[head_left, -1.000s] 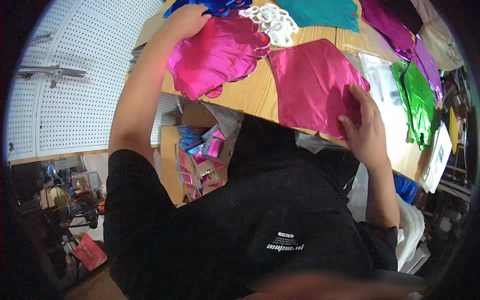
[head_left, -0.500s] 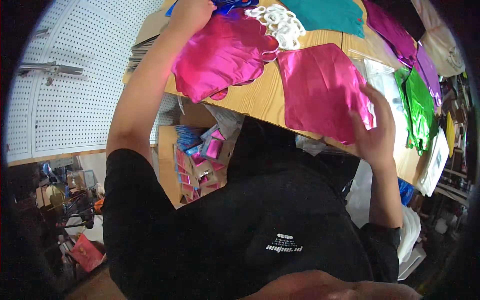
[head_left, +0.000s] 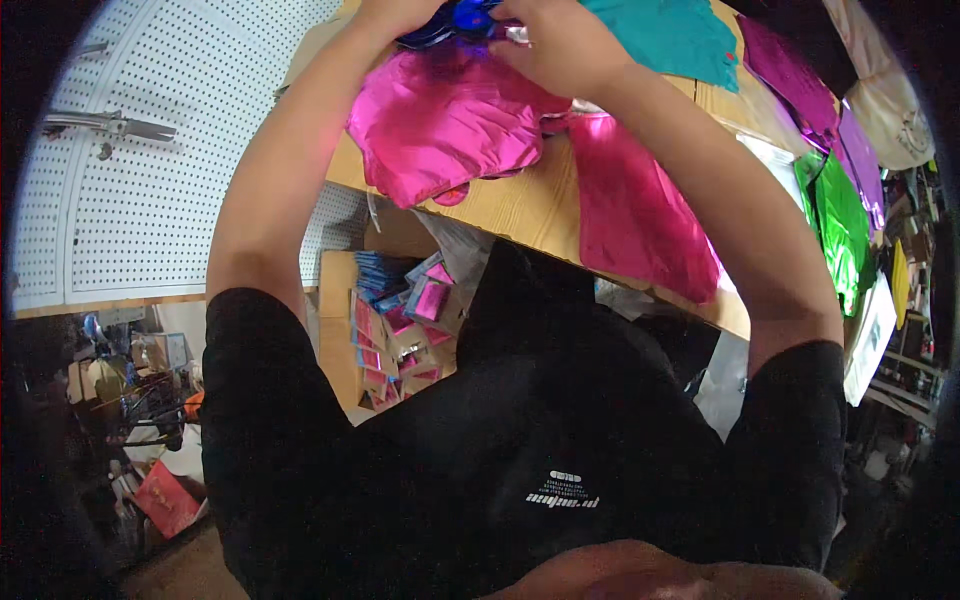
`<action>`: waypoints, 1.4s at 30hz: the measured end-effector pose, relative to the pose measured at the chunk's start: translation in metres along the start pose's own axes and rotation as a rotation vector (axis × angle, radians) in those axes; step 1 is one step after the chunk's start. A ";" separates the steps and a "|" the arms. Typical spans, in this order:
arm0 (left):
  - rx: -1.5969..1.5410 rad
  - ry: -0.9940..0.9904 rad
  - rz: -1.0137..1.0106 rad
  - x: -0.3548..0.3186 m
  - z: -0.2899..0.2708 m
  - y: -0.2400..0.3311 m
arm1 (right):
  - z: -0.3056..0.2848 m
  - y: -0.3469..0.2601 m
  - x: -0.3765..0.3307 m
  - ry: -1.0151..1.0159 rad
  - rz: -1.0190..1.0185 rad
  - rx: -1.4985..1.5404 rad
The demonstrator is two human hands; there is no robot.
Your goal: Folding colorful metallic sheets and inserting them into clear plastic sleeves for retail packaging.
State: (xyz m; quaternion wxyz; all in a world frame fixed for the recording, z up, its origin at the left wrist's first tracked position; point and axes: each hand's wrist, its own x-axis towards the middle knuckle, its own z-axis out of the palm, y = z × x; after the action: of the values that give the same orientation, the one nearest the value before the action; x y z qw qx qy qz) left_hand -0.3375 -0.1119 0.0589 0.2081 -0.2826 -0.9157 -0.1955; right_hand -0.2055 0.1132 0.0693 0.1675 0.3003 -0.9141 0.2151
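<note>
Shiny blue foil pieces lie at the upper edge of the view, between my two hands. My left hand is closed at their left side, its fingertips partly cut off by the frame. From the right, my right hand reaches in with bent fingers and thumb at the foil's right edge; the exact grip is partly hidden. Just below both hands lies a stack of glossy pink foil pieces with rounded edges. A separate flat pink foil piece is partly covered by my right forearm.
A teal sheet lies at the back. Purple foil and green foil sit to the right. A white pegboard stands at left. Below the wooden table, a box holds pink and blue packets.
My right hand has left the separate pink piece and moved up and left to the blue foil. My left hand stays at the blue foil, shifted slightly right.
</note>
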 end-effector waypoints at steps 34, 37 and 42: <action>-1.232 0.045 -0.335 0.014 -0.190 0.090 | 0.009 -0.004 0.031 0.470 0.472 0.799; 0.045 0.308 0.065 -0.050 -0.124 0.148 | -0.071 -0.062 -0.015 0.282 0.633 1.580; 0.041 0.264 0.476 -0.151 -0.056 0.197 | -0.086 -0.094 -0.076 0.303 0.866 1.165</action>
State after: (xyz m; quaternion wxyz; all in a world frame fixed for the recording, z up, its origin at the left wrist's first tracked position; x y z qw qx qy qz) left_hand -0.0899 -0.0538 0.0790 0.3715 -0.4577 -0.7923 -0.1576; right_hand -0.0738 0.1242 0.1367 0.0056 -0.0796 -0.6552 0.7513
